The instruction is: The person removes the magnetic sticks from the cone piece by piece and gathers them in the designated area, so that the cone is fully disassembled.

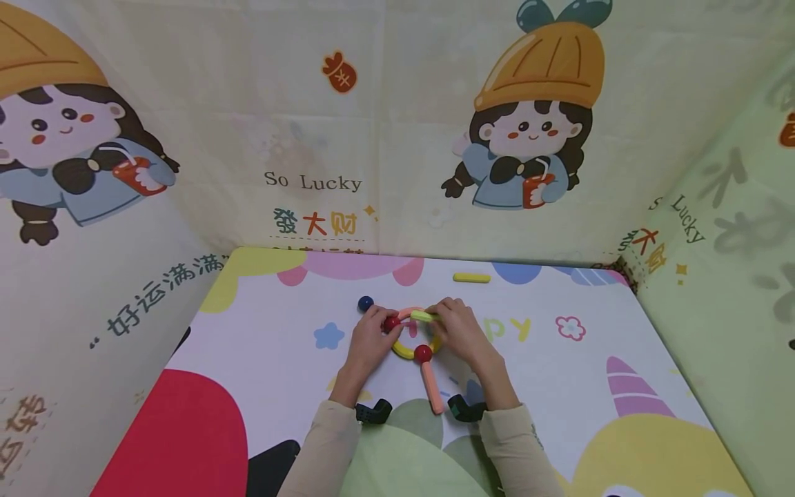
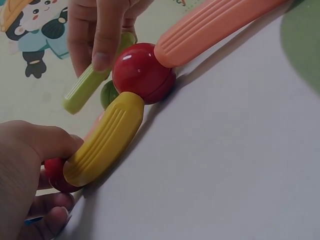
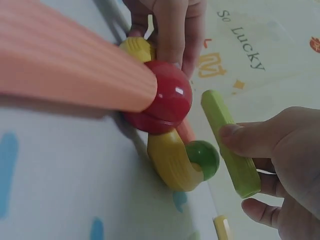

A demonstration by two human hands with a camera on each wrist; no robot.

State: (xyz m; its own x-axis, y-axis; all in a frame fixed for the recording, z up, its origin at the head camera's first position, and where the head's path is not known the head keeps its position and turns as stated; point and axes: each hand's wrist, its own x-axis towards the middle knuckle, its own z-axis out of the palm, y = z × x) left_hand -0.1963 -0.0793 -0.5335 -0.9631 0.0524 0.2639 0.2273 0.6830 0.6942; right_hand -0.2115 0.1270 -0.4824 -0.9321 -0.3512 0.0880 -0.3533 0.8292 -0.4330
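Observation:
My left hand (image 1: 371, 338) grips a red ball (image 2: 56, 175) at the left of a ring, its thumb by the end of a yellow curved piece (image 2: 107, 140). My right hand (image 1: 462, 331) pinches a light green rod (image 3: 230, 145) above the ring, apart from it in the right wrist view. Curved yellow and pink pieces make up the ring, with a green ball (image 3: 204, 159) on its right. A second red ball (image 1: 423, 353) sits at the near side. From that ball a straight salmon-pink rod (image 1: 433, 390) points toward me.
Just beyond my left hand is a dark blue ball (image 1: 365, 304). A yellow rod (image 1: 471, 277) lies near the table's back edge. The printed tabletop (image 1: 528, 366) is bordered by patterned cloth walls (image 1: 410, 159) at the back and both sides.

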